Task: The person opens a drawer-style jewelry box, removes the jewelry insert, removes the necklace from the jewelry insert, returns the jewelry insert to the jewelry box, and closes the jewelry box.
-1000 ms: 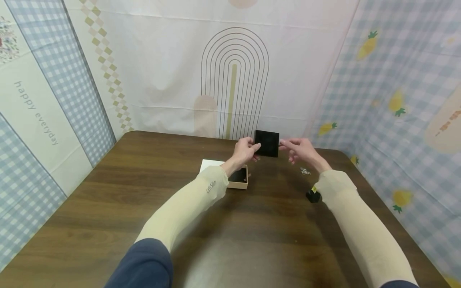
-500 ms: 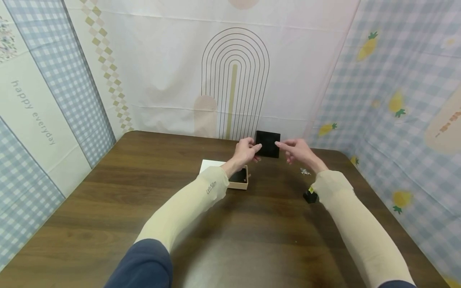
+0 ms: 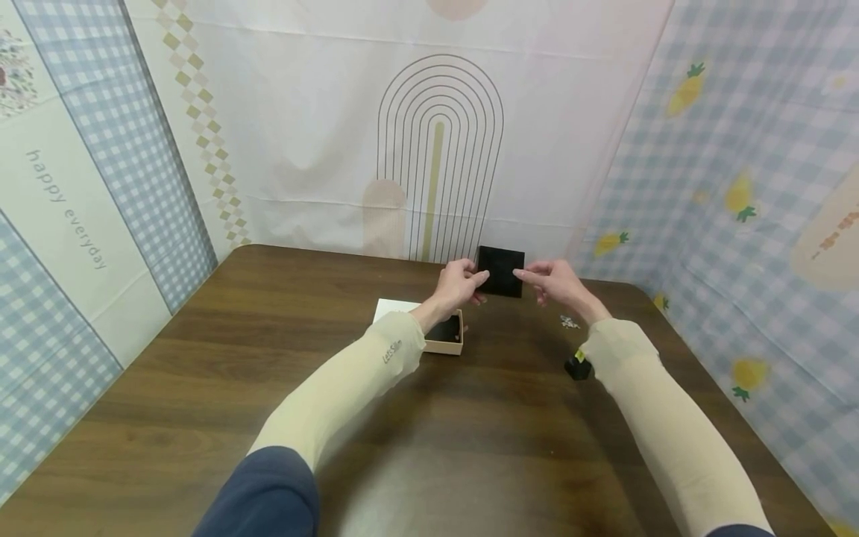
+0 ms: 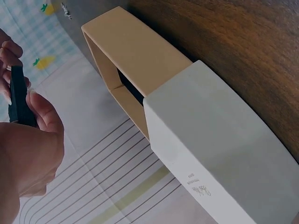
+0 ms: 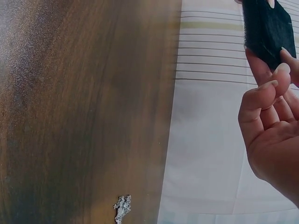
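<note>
I see both hands raised over the far part of the table [image 3: 483,462], sharing a flat black square [image 3: 501,272] between them. The square stands nearly upright with its broad face toward the head camera, its top against the hanging cloth [image 3: 302,112] behind the table. The left hand [image 3: 458,282] has its left edge pinched, the thumb laid on the near face and the fingers behind. The right hand [image 3: 553,281] grips the opposite edge, its thumb tip pressed on the near face and the other fingers curled in. Neither hand's fingers are spread; both are closed to about the thickness of the square, which my left wrist view shows edge-on as a thin, dark slab.

Below the left wrist, on the table, I have a tan box [image 4: 140,51] partly out of a white cover [image 4: 210,130], with something dark inside; the left forearm hides part of it from the head camera. Near the right wrist lies a small silvery clump [image 3: 568,321], too small for me to identify. Closer to me, just beside the cuff of the pale right sleeve [image 3: 678,418], sits a small black object [image 3: 579,365] with a yellow patch on top.
</note>
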